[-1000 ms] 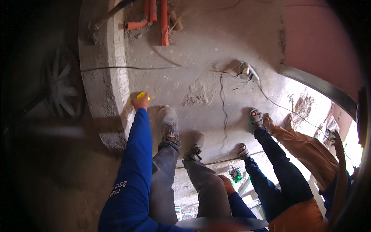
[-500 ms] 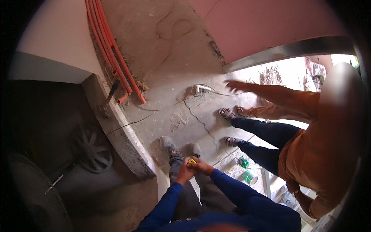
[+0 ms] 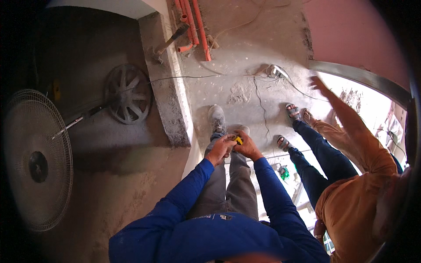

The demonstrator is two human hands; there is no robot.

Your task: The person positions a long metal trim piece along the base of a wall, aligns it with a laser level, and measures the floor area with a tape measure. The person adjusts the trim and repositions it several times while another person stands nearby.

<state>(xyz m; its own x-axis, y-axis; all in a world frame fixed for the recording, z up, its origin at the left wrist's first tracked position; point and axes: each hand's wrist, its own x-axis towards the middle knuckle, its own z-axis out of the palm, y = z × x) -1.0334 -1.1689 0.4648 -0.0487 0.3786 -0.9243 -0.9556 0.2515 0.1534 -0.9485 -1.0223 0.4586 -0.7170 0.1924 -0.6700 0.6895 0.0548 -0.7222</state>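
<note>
In front of my legs, my two hands meet around a small yellow and dark thing that looks like a tape measure [image 3: 238,140]. My right hand [image 3: 248,147] is closed about it, thumb side toward the left. Fingers curled, my left hand [image 3: 220,150] touches its left side. Finer detail between the fingers is too small to make out.
A co-worker in an orange shirt [image 3: 346,206] stands at right, one arm stretched out. At left are a pedestal fan [image 3: 37,166] and its round base [image 3: 128,94]. A hammer [image 3: 171,38] lies on the low ledge [image 3: 169,101] near orange pipes [image 3: 201,30]. Cables [image 3: 262,103] cross the floor.
The view has shifted, bringing the fan and more of my torso into sight. My hands remain together at the yellow tape measure, with more of the fingers showing. The co-worker's arm is still outstretched.
</note>
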